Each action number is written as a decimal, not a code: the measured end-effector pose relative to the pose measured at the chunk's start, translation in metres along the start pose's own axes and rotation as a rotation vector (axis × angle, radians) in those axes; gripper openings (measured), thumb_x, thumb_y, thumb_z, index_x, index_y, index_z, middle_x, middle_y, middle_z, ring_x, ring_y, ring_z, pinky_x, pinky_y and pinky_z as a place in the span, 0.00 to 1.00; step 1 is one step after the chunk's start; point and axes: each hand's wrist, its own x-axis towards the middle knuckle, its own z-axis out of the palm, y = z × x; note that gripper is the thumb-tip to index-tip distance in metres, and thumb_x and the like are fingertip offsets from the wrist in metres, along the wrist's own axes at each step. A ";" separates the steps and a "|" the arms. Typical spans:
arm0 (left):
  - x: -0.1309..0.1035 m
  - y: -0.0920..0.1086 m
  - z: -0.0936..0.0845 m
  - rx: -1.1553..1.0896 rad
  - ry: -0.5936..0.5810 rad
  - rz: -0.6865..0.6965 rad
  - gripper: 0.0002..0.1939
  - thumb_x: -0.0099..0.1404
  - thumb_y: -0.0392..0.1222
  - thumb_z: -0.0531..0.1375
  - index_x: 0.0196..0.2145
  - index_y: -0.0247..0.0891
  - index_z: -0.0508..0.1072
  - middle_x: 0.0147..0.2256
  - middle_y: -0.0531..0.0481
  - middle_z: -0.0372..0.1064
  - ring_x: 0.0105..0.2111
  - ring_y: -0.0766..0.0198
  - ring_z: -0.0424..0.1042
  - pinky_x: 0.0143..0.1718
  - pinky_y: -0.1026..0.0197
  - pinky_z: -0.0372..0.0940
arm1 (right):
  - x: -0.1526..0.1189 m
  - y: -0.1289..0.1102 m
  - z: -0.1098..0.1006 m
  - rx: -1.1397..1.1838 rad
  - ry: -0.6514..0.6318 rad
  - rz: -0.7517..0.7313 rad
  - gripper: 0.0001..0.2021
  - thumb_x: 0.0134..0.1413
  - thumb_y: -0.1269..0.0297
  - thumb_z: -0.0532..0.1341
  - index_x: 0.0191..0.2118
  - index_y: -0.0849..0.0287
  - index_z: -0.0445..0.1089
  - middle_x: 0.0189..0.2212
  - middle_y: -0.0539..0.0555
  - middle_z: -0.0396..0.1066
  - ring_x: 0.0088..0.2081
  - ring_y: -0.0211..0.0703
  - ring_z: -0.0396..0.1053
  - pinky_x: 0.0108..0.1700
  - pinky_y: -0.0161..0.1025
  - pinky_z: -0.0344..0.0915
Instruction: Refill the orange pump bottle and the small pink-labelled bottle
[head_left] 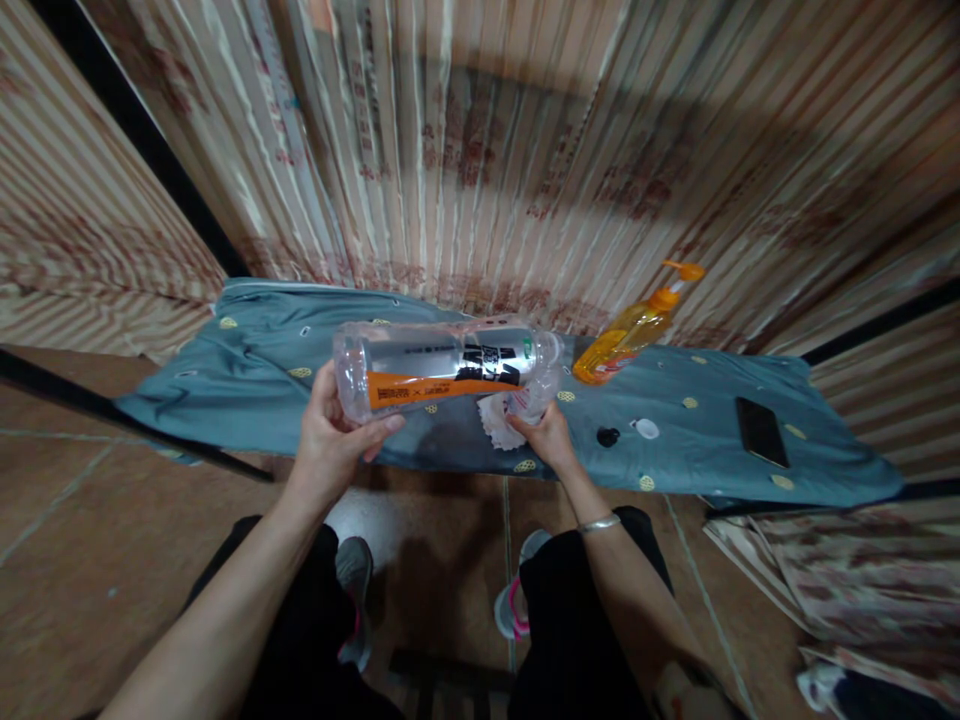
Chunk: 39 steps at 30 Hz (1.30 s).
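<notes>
A large clear plastic bottle (pixel 442 365) with a silver and orange label lies sideways, held up over the covered table. My left hand (pixel 335 430) is closed around its base end, thumb along the near side. Close to the bottle's shoulder and neck, my right hand (pixel 546 435) has its fingers closed on a small white cloth (pixel 496 422) with a scalloped edge. The cloth lies against or just under the bottle; its folds are partly hidden. A small black cap (pixel 608 437) and a round white lid (pixel 646 429) lie right of my right hand.
An orange pump bottle (pixel 628 335) of yellow liquid stands tilted-looking at the back of the table. A black phone (pixel 761 432) lies toward the right end. The narrow table has a blue-green cloth (pixel 247 370). Striped curtains (pixel 480 180) hang behind it, and dark poles (pixel 161 150) flank it.
</notes>
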 end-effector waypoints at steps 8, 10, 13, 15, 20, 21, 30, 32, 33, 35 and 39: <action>0.000 0.000 0.001 -0.010 0.007 -0.001 0.36 0.36 0.32 0.77 0.43 0.43 0.69 0.30 0.57 0.73 0.17 0.72 0.62 0.10 0.71 0.52 | 0.000 0.001 0.000 -0.007 0.006 -0.001 0.34 0.42 0.51 0.73 0.56 0.56 0.71 0.48 0.59 0.82 0.49 0.63 0.80 0.53 0.56 0.75; 0.001 0.001 0.001 -0.013 0.000 0.002 0.35 0.36 0.32 0.77 0.42 0.43 0.69 0.29 0.57 0.72 0.17 0.72 0.61 0.10 0.71 0.50 | 0.000 0.001 0.000 -0.012 0.005 0.000 0.34 0.42 0.51 0.73 0.57 0.55 0.71 0.48 0.58 0.82 0.49 0.63 0.80 0.53 0.56 0.75; 0.001 0.002 0.002 -0.016 0.002 0.001 0.35 0.35 0.32 0.78 0.41 0.43 0.69 0.29 0.58 0.72 0.17 0.73 0.61 0.10 0.71 0.50 | 0.000 0.001 0.000 -0.017 -0.007 -0.001 0.34 0.43 0.51 0.73 0.57 0.57 0.71 0.49 0.60 0.82 0.50 0.63 0.80 0.53 0.57 0.75; 0.001 0.002 0.002 -0.014 0.005 -0.003 0.36 0.34 0.32 0.78 0.41 0.43 0.69 0.29 0.57 0.73 0.17 0.73 0.61 0.09 0.71 0.50 | 0.000 0.001 0.000 -0.016 -0.018 0.001 0.35 0.43 0.50 0.72 0.58 0.57 0.70 0.50 0.60 0.81 0.50 0.63 0.80 0.53 0.57 0.75; 0.000 0.001 0.001 -0.012 0.011 -0.004 0.36 0.35 0.32 0.78 0.42 0.43 0.69 0.30 0.57 0.73 0.17 0.72 0.61 0.10 0.71 0.52 | -0.001 0.001 0.000 -0.014 -0.002 0.003 0.35 0.42 0.51 0.73 0.58 0.58 0.71 0.48 0.60 0.82 0.49 0.62 0.80 0.52 0.56 0.75; 0.000 0.001 0.001 -0.011 0.012 -0.005 0.37 0.35 0.32 0.78 0.42 0.43 0.69 0.30 0.57 0.73 0.17 0.72 0.61 0.10 0.70 0.54 | -0.001 0.001 0.000 -0.013 0.004 -0.003 0.35 0.42 0.51 0.73 0.57 0.57 0.71 0.48 0.60 0.82 0.49 0.62 0.80 0.52 0.55 0.75; 0.000 0.001 0.001 -0.019 0.014 -0.011 0.35 0.35 0.32 0.78 0.40 0.43 0.69 0.29 0.57 0.73 0.17 0.72 0.61 0.10 0.71 0.52 | -0.001 0.000 -0.001 0.001 0.006 -0.010 0.32 0.41 0.50 0.73 0.54 0.56 0.72 0.47 0.59 0.83 0.49 0.62 0.80 0.50 0.54 0.75; 0.000 0.001 0.001 -0.021 0.009 -0.006 0.34 0.35 0.32 0.78 0.40 0.43 0.69 0.28 0.57 0.73 0.16 0.73 0.61 0.10 0.71 0.52 | 0.000 0.000 0.000 0.000 0.007 -0.015 0.33 0.41 0.50 0.73 0.54 0.56 0.72 0.46 0.59 0.83 0.48 0.61 0.80 0.50 0.53 0.75; 0.000 0.001 0.001 -0.020 0.004 -0.005 0.34 0.36 0.33 0.78 0.40 0.43 0.69 0.29 0.57 0.73 0.16 0.73 0.60 0.10 0.71 0.51 | 0.000 0.000 0.000 -0.003 0.007 -0.013 0.33 0.41 0.50 0.73 0.54 0.56 0.71 0.46 0.59 0.83 0.48 0.61 0.80 0.50 0.53 0.75; 0.000 0.001 0.002 -0.021 -0.005 -0.001 0.34 0.36 0.32 0.78 0.40 0.43 0.69 0.29 0.57 0.73 0.16 0.73 0.59 0.09 0.71 0.50 | 0.000 0.001 0.000 -0.013 0.008 -0.005 0.33 0.41 0.50 0.73 0.54 0.56 0.71 0.46 0.59 0.82 0.48 0.61 0.80 0.50 0.54 0.75; 0.000 0.002 0.002 -0.024 0.003 -0.001 0.34 0.35 0.32 0.77 0.39 0.43 0.68 0.29 0.57 0.73 0.16 0.73 0.60 0.09 0.71 0.49 | 0.000 0.002 0.000 -0.014 0.000 -0.009 0.33 0.42 0.49 0.73 0.55 0.56 0.71 0.47 0.59 0.82 0.48 0.62 0.80 0.51 0.56 0.75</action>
